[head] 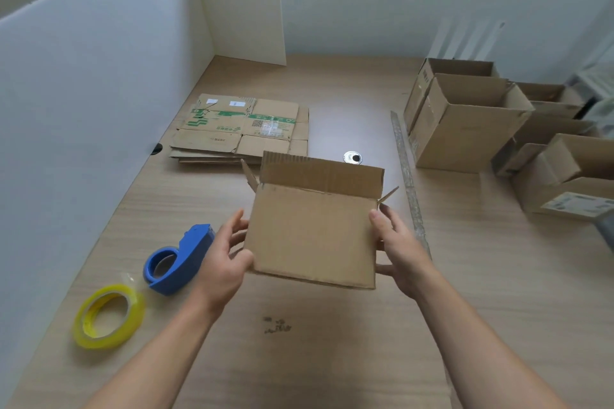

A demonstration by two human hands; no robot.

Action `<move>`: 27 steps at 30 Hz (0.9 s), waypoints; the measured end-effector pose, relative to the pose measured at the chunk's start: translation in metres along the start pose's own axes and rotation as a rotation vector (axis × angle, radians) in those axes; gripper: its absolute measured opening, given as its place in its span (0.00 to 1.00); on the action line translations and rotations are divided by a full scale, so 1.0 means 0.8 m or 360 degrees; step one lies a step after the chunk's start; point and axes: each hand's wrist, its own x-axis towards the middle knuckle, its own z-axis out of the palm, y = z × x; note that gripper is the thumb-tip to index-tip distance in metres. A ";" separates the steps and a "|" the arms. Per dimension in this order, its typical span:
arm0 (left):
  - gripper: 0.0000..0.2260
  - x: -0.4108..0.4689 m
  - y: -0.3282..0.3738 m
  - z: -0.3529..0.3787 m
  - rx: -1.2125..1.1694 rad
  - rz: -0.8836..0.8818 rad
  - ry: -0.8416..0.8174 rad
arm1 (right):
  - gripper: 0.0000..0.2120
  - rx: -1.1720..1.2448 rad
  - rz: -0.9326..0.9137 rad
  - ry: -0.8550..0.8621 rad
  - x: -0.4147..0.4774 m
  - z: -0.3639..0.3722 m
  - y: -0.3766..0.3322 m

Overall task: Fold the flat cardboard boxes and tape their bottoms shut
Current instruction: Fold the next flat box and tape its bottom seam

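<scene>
1. Head view, looking down: holding an opened-out cardboard box [312,229] clear of the bench [332,359], just right of the blue tape dispenser [181,259] and raised above it.
2. Gripping with both hands: left hand [229,252] clamped on the box's left edge, thumb on the near face and fingers tucked behind; right hand [398,249] wrapped round the right edge the same way.
3. Noting loose, untaped flaps at the box's far end: one long flap standing up, two short side flaps splayed outward. Cannot tell how the hidden end is folded.
4. Placing the rest from the dispenser: stack of flat boxes [242,126] beyond it, yellow tape roll [108,315] just beside it on the near left, erected boxes [465,129] well off to its right.
5. Judging the risks from here:
   - Springing back toward flat once either grip slackens, with nothing taped to hold the shape.
   - Freeing a hand for the dispenser, probably the left as the nearer one, and losing the folded flaps meanwhile.
   - Closing the long flaps before the short ones, leaving the side flaps trapped outside.
   - Squeezing the walls out of square, so the seam gapes and the tape lands crooked.
   - Reaching for a dispenser that may hold no tape; cannot tell whether it is loaded.
</scene>
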 end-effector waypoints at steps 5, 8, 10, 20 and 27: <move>0.26 0.000 0.001 -0.001 0.0118 -0.0111 -0.0073 | 0.13 -0.0014 -0.0132 -0.0209 -0.003 0.002 0.025; 0.22 -0.003 -0.005 -0.001 0.0050 -0.0090 -0.0008 | 0.14 0.0017 -0.0247 -0.0235 -0.009 0.001 0.039; 0.26 -0.008 -0.010 -0.002 0.0036 -0.0100 0.0014 | 0.16 0.0024 -0.0291 -0.0225 -0.013 -0.001 0.049; 0.26 -0.031 -0.010 -0.016 0.0187 0.0022 0.0020 | 0.39 -0.0354 -0.0502 -0.0413 -0.034 -0.010 0.056; 0.24 -0.026 -0.010 -0.012 0.0402 0.0038 0.0154 | 0.14 -0.0506 -0.0622 0.0026 -0.020 -0.003 0.030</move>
